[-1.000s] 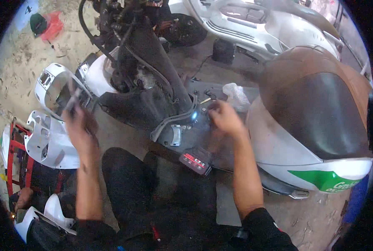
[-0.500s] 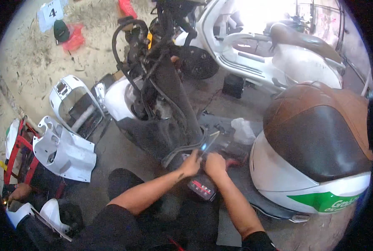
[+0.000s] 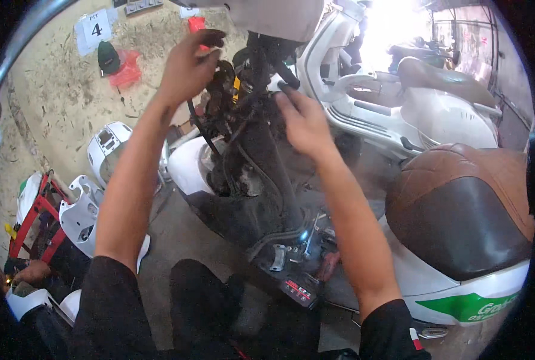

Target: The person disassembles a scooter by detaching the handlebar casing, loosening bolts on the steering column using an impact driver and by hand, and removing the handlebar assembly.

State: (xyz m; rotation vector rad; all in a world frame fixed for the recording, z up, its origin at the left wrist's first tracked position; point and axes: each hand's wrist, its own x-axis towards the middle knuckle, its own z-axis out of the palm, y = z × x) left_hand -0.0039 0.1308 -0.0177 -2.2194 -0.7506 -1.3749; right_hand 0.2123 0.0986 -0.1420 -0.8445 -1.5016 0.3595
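A partly stripped scooter stands before me, its dark steering column (image 3: pixel 255 90) and cables bare below a pale cover (image 3: pixel 273 18) at the handlebar. My left hand (image 3: pixel 189 69) is raised left of the column, open, with fingers stretched toward the handlebar and nothing visible in them. On the column's right side, my right hand (image 3: pixel 303 123) reaches up with fingers extended beside a short black handlebar part (image 3: pixel 288 75); whether it touches is unclear. On the scooter's floorboard lie a black-and-red battery (image 3: pixel 298 292) of a power tool, a small metal bracket (image 3: pixel 278 258) and small tools with a bluish light (image 3: pixel 304 234).
The scooter's brown-and-black seat (image 3: pixel 459 210) sits at right above white-and-green bodywork. Behind stands a white scooter (image 3: pixel 441 117). White body panels (image 3: pixel 81 210) and a red metal frame (image 3: pixel 30 225) are at left, where another person's hand (image 3: pixel 33 273) shows. A cap (image 3: pixel 108 58) hangs on the wall.
Both my hands have left the tools on the floorboard and risen to the handlebar area, moving apart. The view has tilted upward, bringing the pale handlebar cover into sight.
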